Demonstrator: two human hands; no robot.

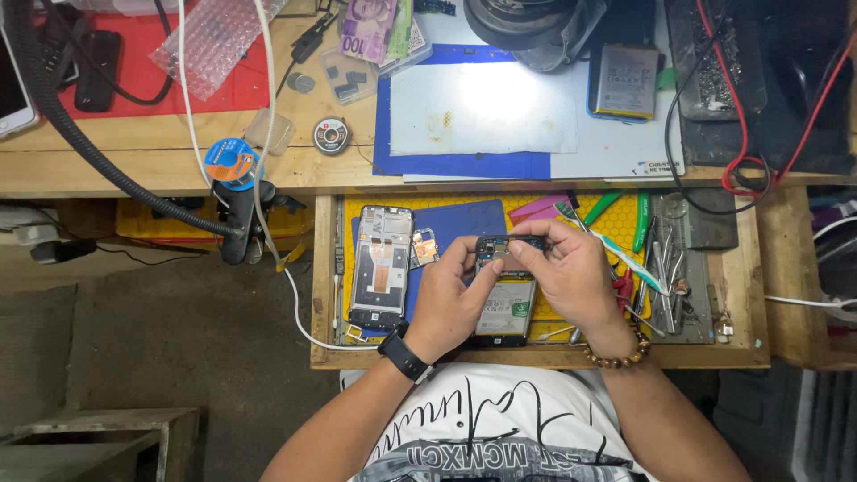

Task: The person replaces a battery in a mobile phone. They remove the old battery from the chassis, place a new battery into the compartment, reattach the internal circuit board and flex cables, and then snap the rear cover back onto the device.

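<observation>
Both hands work at an opened phone (505,295) — I see left hand (451,299) and right hand (571,272) fingers pinching its top edge, with the stripped frame (381,266) lying beside, unassembled.

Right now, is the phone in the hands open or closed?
Open: the phone has no back cover, so its battery shows, while the left hand and right hand hold its top.

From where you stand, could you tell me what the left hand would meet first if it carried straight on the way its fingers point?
Probably the opened phone itself: the left hand points up and right at its top edge, opposite the right hand. Depth is unclear.
</observation>
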